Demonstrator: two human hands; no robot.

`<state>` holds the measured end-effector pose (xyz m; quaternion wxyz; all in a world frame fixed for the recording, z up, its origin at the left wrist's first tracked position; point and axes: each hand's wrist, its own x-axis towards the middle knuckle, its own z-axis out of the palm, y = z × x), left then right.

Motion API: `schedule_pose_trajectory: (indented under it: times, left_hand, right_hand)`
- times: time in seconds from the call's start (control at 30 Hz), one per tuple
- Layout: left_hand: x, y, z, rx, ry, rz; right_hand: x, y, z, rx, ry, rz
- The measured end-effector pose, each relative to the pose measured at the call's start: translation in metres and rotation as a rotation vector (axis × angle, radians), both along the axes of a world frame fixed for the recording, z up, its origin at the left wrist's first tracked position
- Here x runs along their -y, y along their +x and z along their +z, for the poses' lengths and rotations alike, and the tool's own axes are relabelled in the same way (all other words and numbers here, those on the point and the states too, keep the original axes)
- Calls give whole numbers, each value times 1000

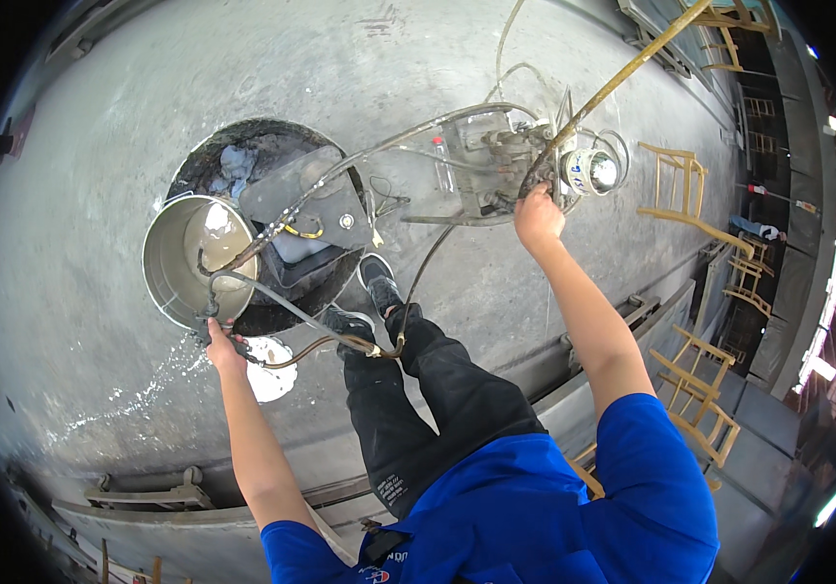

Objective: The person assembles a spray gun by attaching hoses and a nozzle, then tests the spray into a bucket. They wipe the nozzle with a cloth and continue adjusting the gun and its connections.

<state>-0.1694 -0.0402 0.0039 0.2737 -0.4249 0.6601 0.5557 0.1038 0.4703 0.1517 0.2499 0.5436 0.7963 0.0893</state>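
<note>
My left hand [223, 352] is closed around the handle of a spray gun [211, 310], held at the near rim of a metal bucket [157, 268]. Milky liquid lies in the bucket, and a dirty suction hose [272, 232] dips into it. A thin brown hose [316, 343] trails from the gun toward a grimy pump [504, 156] on the right. There my right hand [540, 219] has its fingers curled against the machine, beside a silver cylindrical motor housing [588, 172]. What those fingers grip is hidden.
A large round dark tub [272, 131] holds a blue rag [233, 167] and a grey panel [326, 200]. White liquid [272, 375] is spilled on the concrete floor. A clear bottle [445, 165] stands by the pump. A long yellowish pole [632, 68] slants above it; wooden chair frames [676, 185] stand right.
</note>
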Motion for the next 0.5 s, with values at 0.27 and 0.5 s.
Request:
schedule_pose_trajectory:
  times: [0.27,0.5]
  left_hand:
    - [2,3,-3,21,-8,29]
    - [4,2,-6,66,18,28]
  right_hand:
    - [37,16,21,-153,-50,72]
    - [52,43,25,-248,-231,-10]
